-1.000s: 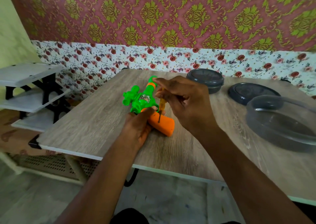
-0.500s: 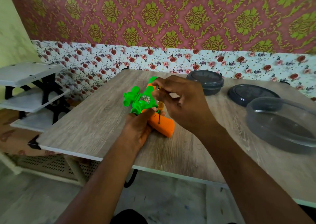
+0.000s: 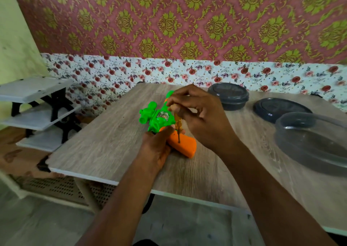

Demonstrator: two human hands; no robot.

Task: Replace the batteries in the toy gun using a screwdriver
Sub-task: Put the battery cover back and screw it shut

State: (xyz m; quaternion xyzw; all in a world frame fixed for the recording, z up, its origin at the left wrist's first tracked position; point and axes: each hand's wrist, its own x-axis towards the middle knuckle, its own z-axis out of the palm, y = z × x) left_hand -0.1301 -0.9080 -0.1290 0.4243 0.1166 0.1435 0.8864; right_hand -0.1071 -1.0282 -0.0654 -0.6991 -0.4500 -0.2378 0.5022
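A wood-grain table [image 3: 105, 148] is seen set against a floral-papered wall [image 3: 187, 20], its left and near edges exposed and its left half left bare, while the right side is crowded by a large smoky-clear plastic container [image 3: 315, 146] at the edge of view, a flat dark lid [image 3: 277, 108] just behind it and a smaller lidded dark tub [image 3: 228, 95] nearer the wall. A white tiered shelf with black brackets [image 3: 32, 112] is shown standing off the table's left edge, well apart from the work. At the middle of the table a green and orange toy gun [image 3: 159, 120] is laid on its side, its orange grip [image 3: 185, 146] pointed toward the near edge. The gun is pinned by the left hand [image 3: 156, 148], closed around it where the green body meets the grip. A small amber-handled screwdriver [image 3: 177, 123] is pinched upright between the fingertips of the right hand [image 3: 202, 120], its tip pressed onto the orange grip.
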